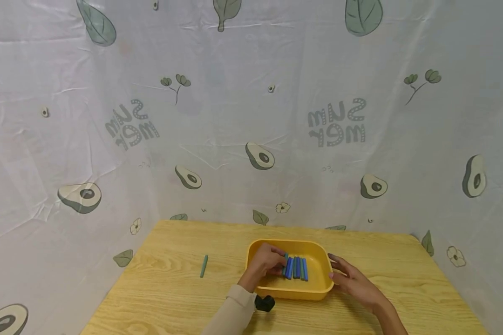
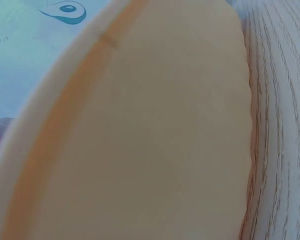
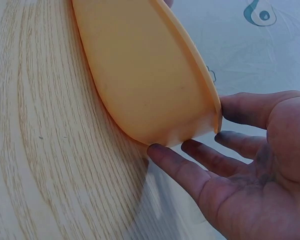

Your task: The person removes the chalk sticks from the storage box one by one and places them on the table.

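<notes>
A yellow plastic tray (image 1: 293, 294) sits on the table. Inside it, several blue and green pastel sticks (image 1: 298, 268) lie side by side in a row. My left hand (image 1: 267, 258) reaches into the tray's left part, its fingertips pinching a teal pastel stick (image 1: 286, 256) at the row's left end; the fingers partly hide it. At the tray's right wall, my right hand (image 1: 354, 281) holds the rim, with the thumb at the edge and the other fingers against the outer wall. Dark smudges mark those fingers (image 3: 182, 172). The left wrist view shows mainly the tray's outer wall (image 2: 155, 120).
A single green pastel stick (image 1: 204, 266) lies on the wooden table (image 1: 172, 288), left of the tray. Behind the table hangs a pale curtain (image 1: 218, 116) printed with avocados and leaves. A black wrist device (image 1: 264, 303) is close to the tray's front wall.
</notes>
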### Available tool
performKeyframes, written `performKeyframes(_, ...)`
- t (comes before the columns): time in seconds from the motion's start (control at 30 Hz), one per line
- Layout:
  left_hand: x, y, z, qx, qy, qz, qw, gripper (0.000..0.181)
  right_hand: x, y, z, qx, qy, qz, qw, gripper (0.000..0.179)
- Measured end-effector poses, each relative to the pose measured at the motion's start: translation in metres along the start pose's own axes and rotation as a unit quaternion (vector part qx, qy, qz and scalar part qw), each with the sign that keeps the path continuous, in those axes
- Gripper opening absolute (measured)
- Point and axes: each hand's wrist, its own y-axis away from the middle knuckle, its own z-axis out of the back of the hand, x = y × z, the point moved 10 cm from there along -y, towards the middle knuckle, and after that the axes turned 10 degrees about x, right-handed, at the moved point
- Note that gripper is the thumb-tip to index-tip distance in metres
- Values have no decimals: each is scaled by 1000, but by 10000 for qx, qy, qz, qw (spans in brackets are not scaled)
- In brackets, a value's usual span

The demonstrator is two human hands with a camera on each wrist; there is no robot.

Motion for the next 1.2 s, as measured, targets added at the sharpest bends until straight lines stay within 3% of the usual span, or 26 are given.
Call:
performKeyframes(0.6,-7,11,9,263,474,-149,9984,21,3,-1,-3,33,-34,116,9999,76)
performKeyframes(1.2,-24,25,30,457,329,-343,9978,32,3,0,-2,-36,24,84,10000,77)
